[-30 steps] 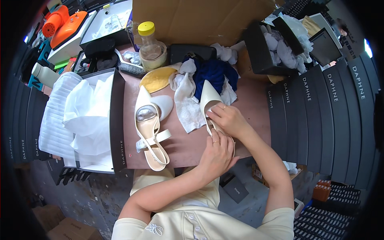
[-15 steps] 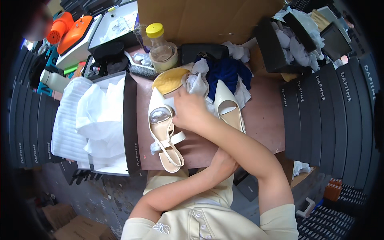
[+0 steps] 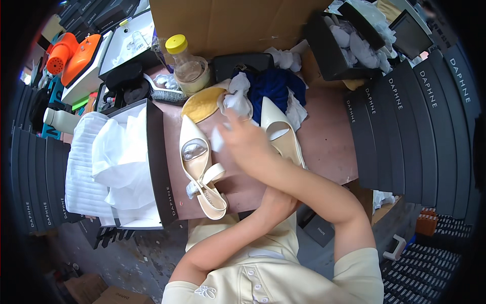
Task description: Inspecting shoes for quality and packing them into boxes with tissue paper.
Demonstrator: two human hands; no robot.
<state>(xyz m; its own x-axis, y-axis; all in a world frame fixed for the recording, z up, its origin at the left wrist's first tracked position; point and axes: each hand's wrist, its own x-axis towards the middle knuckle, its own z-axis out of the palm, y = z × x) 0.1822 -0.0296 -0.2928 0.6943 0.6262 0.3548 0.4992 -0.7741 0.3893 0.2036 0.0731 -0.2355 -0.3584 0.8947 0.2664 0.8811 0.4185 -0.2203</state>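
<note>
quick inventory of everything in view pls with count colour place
shoes: two, cream, on table
table: one, pinkish brown, centre
open box: one, black and white, left
tissue: count unclear, white, in open box
padded sheet: one, white, open box's left side
clear bottle: one, yellow cap, table's back
brush: one, grey bristles, left of clear bottle
yellow pad: one, yellow, behind left shoe
blue cloth: one, blue, behind right shoe
cardboard: one, brown, far back
wads: several, white, upper right
upright boxes: many, dark, both sides
white bottle: one, white, left
right hand: one, blurred, between shoes
left hand: one, partly hidden, by right forearm
</note>
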